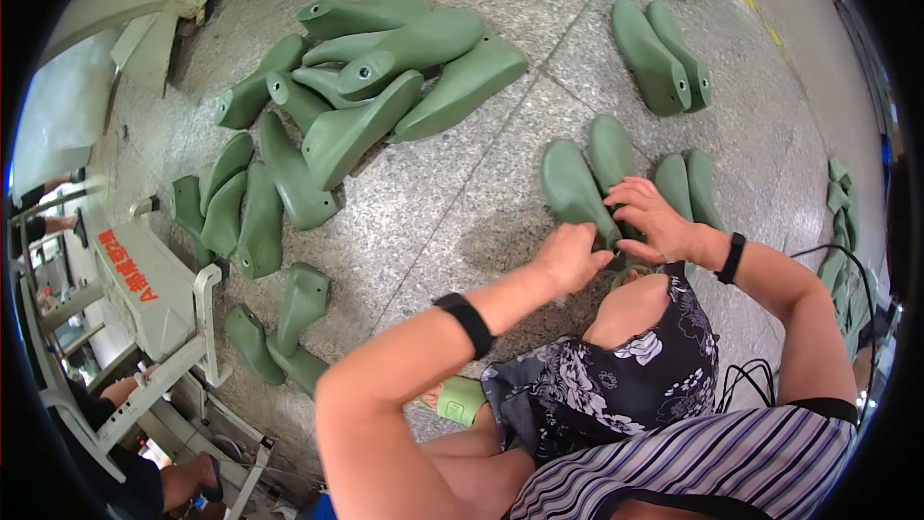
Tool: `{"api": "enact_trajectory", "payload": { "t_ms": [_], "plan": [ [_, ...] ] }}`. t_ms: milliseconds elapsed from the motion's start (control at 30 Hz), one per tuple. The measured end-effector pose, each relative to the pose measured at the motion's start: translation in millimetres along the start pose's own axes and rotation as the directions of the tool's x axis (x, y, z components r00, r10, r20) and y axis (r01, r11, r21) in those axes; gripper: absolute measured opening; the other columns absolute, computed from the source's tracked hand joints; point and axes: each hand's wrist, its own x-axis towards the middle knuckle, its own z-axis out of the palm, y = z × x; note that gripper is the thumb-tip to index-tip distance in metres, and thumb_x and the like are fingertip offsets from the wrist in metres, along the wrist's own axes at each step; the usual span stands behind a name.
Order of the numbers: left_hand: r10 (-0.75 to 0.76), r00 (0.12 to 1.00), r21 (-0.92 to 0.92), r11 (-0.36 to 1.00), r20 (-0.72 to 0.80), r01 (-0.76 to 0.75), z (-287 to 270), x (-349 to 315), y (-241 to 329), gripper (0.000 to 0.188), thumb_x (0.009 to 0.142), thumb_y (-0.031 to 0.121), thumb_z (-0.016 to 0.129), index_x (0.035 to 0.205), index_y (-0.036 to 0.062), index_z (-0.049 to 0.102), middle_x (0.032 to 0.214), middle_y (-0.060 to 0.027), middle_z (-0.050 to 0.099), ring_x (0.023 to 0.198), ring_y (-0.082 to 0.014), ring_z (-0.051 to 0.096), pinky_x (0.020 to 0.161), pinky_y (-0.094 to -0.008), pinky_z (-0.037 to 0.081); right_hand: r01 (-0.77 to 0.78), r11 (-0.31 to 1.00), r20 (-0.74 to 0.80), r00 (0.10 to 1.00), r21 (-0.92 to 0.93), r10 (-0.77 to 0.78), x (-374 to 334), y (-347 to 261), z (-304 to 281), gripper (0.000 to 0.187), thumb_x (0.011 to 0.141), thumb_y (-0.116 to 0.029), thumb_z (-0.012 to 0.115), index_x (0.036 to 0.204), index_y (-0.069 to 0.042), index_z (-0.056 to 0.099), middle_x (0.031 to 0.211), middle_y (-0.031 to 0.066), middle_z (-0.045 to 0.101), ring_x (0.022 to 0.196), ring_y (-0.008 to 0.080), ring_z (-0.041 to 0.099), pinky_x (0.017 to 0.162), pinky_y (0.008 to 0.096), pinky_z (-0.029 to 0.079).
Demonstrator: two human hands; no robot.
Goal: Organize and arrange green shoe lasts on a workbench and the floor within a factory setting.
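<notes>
A pair of green shoe lasts lies on the floor in front of me. My left hand [575,256] is closed at the heel end of the left shoe last [570,179], its thumb by the end. Over the heel of the right shoe last [612,149] my right hand [651,221] curls its fingers, spread a little apart, with the thumb close to the left last's heel. The two hands nearly meet there, and they hide parts of both heels. Just right of my right hand, another pair of shoe lasts [701,189] lies side by side, partly covered by that hand.
A loose heap of green shoe lasts [371,101] spreads across the left floor. Farther ahead lies a neat pair of lasts [649,58]. A beige machine [159,284] stands at left, with people's legs beyond it. Black cables [746,383] lie at right.
</notes>
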Motion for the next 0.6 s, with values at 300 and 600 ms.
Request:
{"api": "enact_trajectory", "payload": {
  "t_ms": [300,600],
  "plan": [
    [0.376,0.674,0.499,0.867,-0.637,-0.012,-227,-24,-95,0.046,0.068,0.014,0.073,0.107,0.0002,0.056,0.11,-0.0167,0.055,0.101,-0.0326,0.056,0.086,-0.0411,0.046,-0.252,0.957,-0.469,0.834,0.143,0.29,166,68,-49,0.053,0.087,-0.032,0.062,0.119,0.007,0.046,0.118,0.0266,0.051,0.111,0.0407,0.051,0.096,0.0424,0.042],
    [0.003,0.932,0.095,0.995,-0.362,0.034,-261,-9,-83,0.052,0.073,0.027,0.069,0.113,-0.0053,0.06,0.103,-0.0162,0.064,0.099,-0.0265,0.06,0.09,-0.0342,0.044,-0.394,0.919,-0.163,0.909,-0.024,0.385,245,119,-31,0.076,0.08,-0.054,0.062,0.112,0.014,0.049,0.113,0.0329,0.053,0.109,0.0431,0.052,0.092,0.0478,0.043]
  ]
}}
